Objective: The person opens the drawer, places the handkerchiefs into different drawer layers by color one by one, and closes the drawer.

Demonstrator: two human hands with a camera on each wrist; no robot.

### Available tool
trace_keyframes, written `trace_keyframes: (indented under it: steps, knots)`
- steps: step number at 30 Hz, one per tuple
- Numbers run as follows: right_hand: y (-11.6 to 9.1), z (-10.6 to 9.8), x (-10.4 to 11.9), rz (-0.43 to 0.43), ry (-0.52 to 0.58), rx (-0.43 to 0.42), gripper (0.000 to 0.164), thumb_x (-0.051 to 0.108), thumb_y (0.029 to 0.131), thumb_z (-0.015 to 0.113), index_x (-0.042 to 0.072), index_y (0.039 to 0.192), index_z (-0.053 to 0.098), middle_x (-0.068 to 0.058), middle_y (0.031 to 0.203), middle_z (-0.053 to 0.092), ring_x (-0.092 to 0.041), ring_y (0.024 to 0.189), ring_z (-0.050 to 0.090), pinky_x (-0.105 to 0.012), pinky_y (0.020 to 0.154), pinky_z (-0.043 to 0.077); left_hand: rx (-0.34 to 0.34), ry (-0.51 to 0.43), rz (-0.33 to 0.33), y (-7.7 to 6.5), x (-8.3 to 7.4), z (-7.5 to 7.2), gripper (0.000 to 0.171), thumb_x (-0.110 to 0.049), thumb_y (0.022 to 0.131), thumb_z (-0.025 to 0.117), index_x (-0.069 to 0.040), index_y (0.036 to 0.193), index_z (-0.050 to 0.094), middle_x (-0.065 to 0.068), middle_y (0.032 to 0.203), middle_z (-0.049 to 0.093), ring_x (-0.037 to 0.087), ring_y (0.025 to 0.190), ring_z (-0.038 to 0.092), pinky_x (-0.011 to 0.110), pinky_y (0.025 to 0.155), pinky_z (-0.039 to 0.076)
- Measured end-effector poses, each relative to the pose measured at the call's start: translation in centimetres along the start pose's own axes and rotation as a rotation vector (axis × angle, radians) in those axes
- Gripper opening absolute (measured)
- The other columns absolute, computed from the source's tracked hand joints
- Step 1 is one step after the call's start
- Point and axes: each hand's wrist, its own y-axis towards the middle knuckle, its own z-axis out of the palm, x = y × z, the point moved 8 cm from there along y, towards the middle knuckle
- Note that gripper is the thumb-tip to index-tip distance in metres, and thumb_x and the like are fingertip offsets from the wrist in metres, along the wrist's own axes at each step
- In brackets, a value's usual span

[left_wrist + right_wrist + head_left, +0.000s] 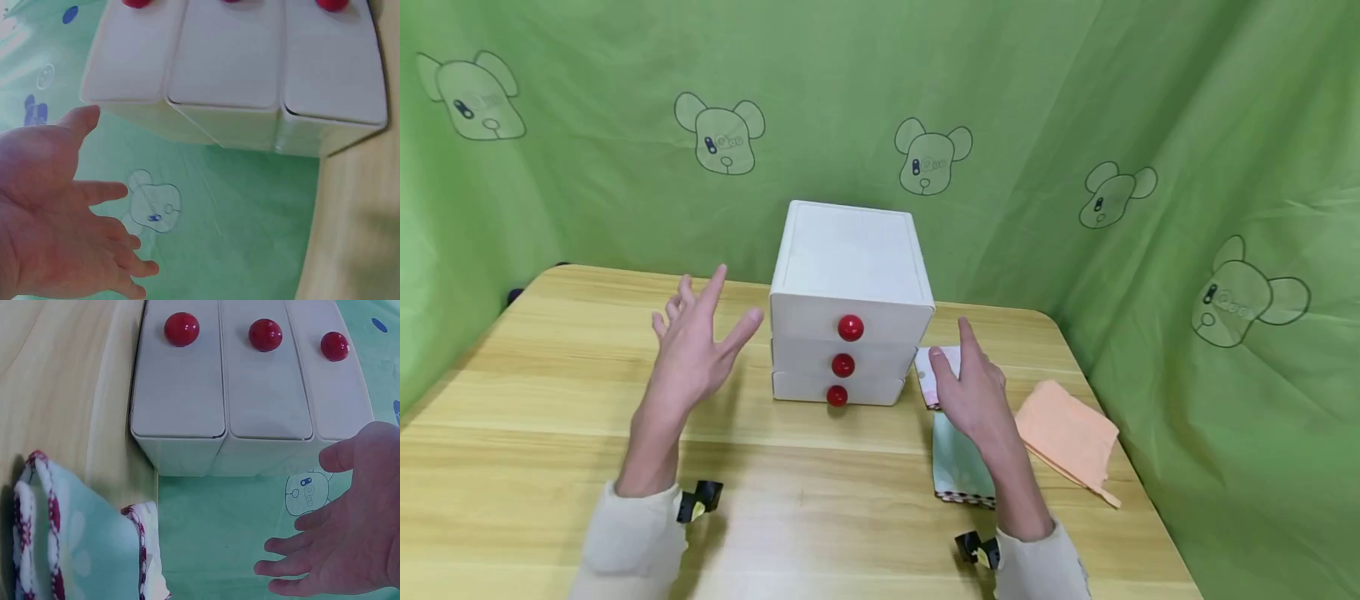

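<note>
A white three-drawer box [853, 254] with red round knobs [851, 327] stands near the back of the wooden table, all drawers pushed in. To its left my left hand [692, 354] hovers with fingers spread, holding nothing. My right hand [976, 396] is held on the box's right side, fingers extended and thumb apart, also holding nothing. Beneath the right hand in the head view lie a folded green towel [958, 458] and a folded white and pink towel [942, 367]. Both wrist views show the palms, left [69, 219] and right [356, 531], facing the box's sides.
An orange cloth [1067, 429] with a hanging loop lies near the table's right edge. The wooden table [805, 492] backs onto a green curtain [835, 100] with bear-head prints, which also hangs along both sides. A small black device [700, 500] sits at each wrist.
</note>
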Motion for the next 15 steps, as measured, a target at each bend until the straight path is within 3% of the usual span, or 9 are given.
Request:
trace_keyframes:
  steps: [5,11,15]
  knots:
    - [-0.3,0.0,0.5,0.004,0.015,0.025,0.077,0.063,0.103,0.030,0.027,0.165,0.000,-0.015,0.169,0.018,-0.046,0.153,0.020,-0.067,0.121,0.021,-0.014,-0.102,-0.001,-0.4,-1.4,-0.6,0.082,-0.067,0.100,0.045,-0.027,0.164,0.014,0.017,0.169,-0.006,0.049,0.154,-0.005,0.073,0.119,-0.005]
    - [-0.5,0.1,0.8,0.016,0.004,0.063,0.077,0.065,0.102,0.029,0.027,0.165,0.005,-0.015,0.167,0.027,-0.049,0.148,0.028,-0.068,0.118,0.028,0.077,-0.237,-0.019,-0.1,-2.2,0.1,0.075,-0.069,0.100,0.041,-0.039,0.162,0.014,0.001,0.172,0.004,0.041,0.156,0.009,0.073,0.120,0.011]
    - [-0.5,0.2,0.9,0.020,0.007,0.080,0.076,0.063,0.103,0.030,0.026,0.165,0.006,-0.016,0.166,0.029,-0.049,0.148,0.029,-0.066,0.119,0.028,0.079,-0.325,-0.031,0.2,-2.5,0.5,0.072,-0.069,0.099,0.043,-0.042,0.161,0.018,-0.004,0.171,0.011,0.038,0.156,0.015,0.070,0.121,0.016]
